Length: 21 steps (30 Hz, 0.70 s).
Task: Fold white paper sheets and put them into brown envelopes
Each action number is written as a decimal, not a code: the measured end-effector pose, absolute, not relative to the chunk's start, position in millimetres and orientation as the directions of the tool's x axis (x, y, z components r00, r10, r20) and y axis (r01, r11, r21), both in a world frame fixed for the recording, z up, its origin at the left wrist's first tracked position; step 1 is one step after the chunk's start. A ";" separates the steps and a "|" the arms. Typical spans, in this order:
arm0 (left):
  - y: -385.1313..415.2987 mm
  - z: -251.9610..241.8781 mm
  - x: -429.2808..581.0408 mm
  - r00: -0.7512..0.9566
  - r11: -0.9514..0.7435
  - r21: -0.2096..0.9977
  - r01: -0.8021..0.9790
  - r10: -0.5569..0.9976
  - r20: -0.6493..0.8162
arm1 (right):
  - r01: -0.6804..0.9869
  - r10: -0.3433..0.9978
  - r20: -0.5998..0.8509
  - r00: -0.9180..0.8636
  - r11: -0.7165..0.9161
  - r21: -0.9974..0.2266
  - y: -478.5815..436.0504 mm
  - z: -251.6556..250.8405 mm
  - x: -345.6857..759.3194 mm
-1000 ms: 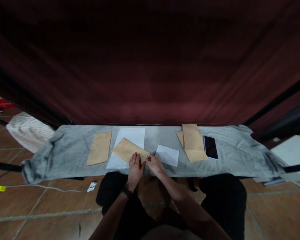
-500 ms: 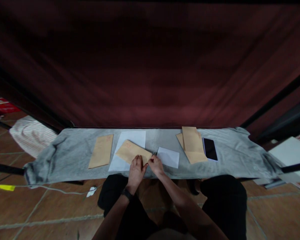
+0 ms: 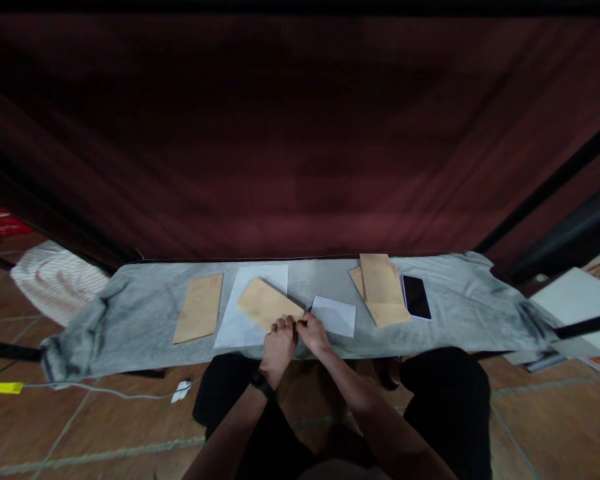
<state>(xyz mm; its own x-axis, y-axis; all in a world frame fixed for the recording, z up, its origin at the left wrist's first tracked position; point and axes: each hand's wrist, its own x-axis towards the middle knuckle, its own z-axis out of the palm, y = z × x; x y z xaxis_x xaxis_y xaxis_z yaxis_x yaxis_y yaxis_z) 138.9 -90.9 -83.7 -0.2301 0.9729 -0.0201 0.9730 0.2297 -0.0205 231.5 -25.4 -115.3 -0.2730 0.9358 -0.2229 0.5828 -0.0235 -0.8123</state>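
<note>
A brown paper envelope [image 3: 265, 301] lies slanted over a large white sheet [image 3: 229, 331], its right end between my two hands. My left hand [image 3: 280, 343], with a dark band at the wrist, has its fingers curled on the envelope's near right edge. Close beside it, my right hand [image 3: 313, 335] pinches the right end of the same envelope. The fingertips nearly meet, and the bit of paper between them is mostly hidden. Just right of my right hand is a small white sheet of paper [image 3: 336, 316].
Another brown envelope [image 3: 199, 308] lies at the left on the grey cloth [image 3: 130, 320]. On the right are several overlapping brown envelopes [image 3: 383, 283], with a dark-screened phone [image 3: 417, 297] beside them. A dark red curtain [image 3: 300, 167] hangs behind the cloth-covered surface.
My left hand has shifted slightly right and its fingers have curled in beside the right hand. The envelope's free end now blurs and sits slightly further right. The whole view has moved slightly.
</note>
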 end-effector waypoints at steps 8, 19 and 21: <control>-84.9 -52.8 148.7 -0.289 0.288 -0.028 0.957 0.957 -0.016 | 0.604 0.959 -0.228 -0.169 -0.082 -0.793 -29.3 -97.4 248.1; -81.1 -45.7 171.0 -0.266 0.267 -0.037 0.963 0.964 0.016 | 0.123 0.923 -0.251 -0.292 -0.225 -0.967 -29.3 -71.1 250.0; -84.3 -45.3 174.3 -0.268 0.269 -0.046 0.962 0.963 0.017 | 0.050 0.904 -0.284 -0.320 -0.283 -0.958 -25.7 -73.0 251.0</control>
<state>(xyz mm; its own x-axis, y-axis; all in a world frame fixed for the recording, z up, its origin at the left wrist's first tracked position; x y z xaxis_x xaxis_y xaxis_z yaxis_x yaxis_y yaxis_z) 174.3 -84.3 -45.3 -0.2685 0.9631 0.0165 0.9620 0.2690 -0.0463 251.0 -25.7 -73.0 -0.3201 0.9037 -0.2843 0.0501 -0.2835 -0.9577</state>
